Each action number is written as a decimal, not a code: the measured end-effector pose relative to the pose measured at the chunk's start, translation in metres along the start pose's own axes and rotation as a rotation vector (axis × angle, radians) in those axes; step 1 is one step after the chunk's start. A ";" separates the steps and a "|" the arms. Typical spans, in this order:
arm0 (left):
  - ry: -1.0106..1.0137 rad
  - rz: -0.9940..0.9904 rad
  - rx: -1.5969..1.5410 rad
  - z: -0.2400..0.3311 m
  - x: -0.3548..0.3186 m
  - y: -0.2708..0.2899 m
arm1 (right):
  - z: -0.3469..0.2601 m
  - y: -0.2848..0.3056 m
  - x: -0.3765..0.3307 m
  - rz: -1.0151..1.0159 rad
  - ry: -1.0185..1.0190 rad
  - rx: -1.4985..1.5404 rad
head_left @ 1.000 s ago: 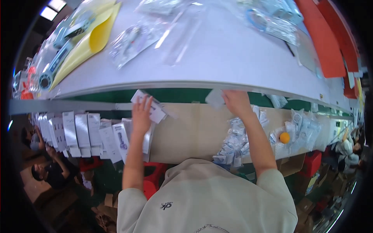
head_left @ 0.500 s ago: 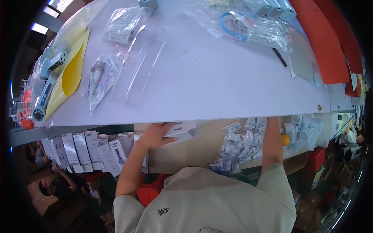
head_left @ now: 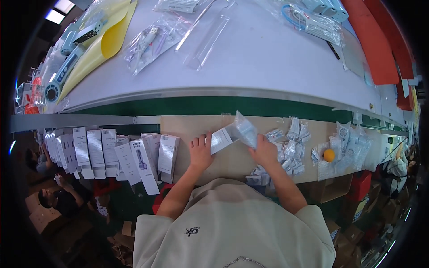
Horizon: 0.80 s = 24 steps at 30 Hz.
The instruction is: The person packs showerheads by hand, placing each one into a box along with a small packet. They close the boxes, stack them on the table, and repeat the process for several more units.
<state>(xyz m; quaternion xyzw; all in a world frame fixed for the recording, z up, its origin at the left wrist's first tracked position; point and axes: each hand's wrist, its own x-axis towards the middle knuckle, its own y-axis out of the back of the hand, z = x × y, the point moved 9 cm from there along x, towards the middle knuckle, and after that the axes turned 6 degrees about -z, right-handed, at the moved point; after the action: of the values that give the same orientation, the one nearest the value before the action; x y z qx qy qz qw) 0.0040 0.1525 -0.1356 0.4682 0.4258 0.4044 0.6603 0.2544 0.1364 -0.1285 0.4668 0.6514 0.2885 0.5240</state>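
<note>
The left hand (head_left: 200, 152) and the right hand (head_left: 264, 152) meet over a brown cardboard shelf (head_left: 187, 127) that runs just below the edge of a long white table (head_left: 268, 58). Between them is a small white box (head_left: 221, 139), flat and oblong, with a little dark print on its face. It lies tilted, its left end at the left hand's fingers, which curl around that end and grasp it. Its right end goes into a clear plastic bag (head_left: 243, 129), crinkled and shiny, which sticks up from the right hand. The right hand's fingers are closed on the bag's lower edge; how far the box sits inside the bag cannot be made out.

Just right of the right hand lies a heap of small filled bags (head_left: 290, 143), spreading toward the near edge of the shelf. Further right sits a small orange ball (head_left: 329, 155) among more clear wrapping. To the left of the left hand stands a row of white boxes (head_left: 129, 156) of the same kind, upright and packed side by side.

On the far table lie a yellow sheet (head_left: 109, 33), a bagged tool (head_left: 149, 42) and a long clear sleeve (head_left: 210, 40).
</note>
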 end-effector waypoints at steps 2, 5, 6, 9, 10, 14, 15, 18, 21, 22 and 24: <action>-0.019 0.021 0.002 0.001 -0.003 -0.004 | -0.009 -0.016 -0.008 -0.009 0.005 -0.039; -0.052 0.054 0.008 0.003 -0.005 -0.003 | -0.008 -0.025 -0.016 -0.105 0.085 -0.138; -0.057 0.049 -0.004 0.003 -0.006 -0.003 | -0.007 -0.031 -0.021 -0.161 0.125 -0.185; -0.065 0.051 -0.026 0.001 -0.007 0.000 | -0.009 -0.015 -0.008 -0.131 0.225 -0.231; -0.095 0.034 -0.035 0.003 -0.007 0.000 | -0.012 -0.008 -0.001 -0.118 0.273 -0.251; -0.179 -0.009 -0.052 0.005 -0.011 -0.002 | -0.033 -0.007 0.028 -0.167 0.480 -0.200; -0.198 -0.011 -0.050 0.008 -0.010 -0.002 | -0.047 -0.016 0.031 -0.088 0.631 0.086; -0.214 -0.013 -0.059 0.005 -0.014 0.000 | -0.029 -0.031 0.035 -0.044 0.684 0.469; -0.190 -0.021 -0.076 -0.004 -0.027 -0.001 | 0.010 -0.015 0.040 0.033 0.440 0.301; -0.167 -0.008 -0.080 -0.004 -0.030 -0.001 | 0.020 0.022 0.036 0.202 0.368 -0.057; -0.134 0.020 -0.088 0.000 -0.033 0.002 | 0.060 0.021 0.044 0.177 0.330 -0.328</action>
<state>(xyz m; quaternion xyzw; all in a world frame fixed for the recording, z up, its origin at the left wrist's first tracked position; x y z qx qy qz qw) -0.0065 0.1220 -0.1276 0.4688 0.3578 0.3969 0.7033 0.3177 0.1775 -0.1457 0.3773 0.6294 0.5073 0.4519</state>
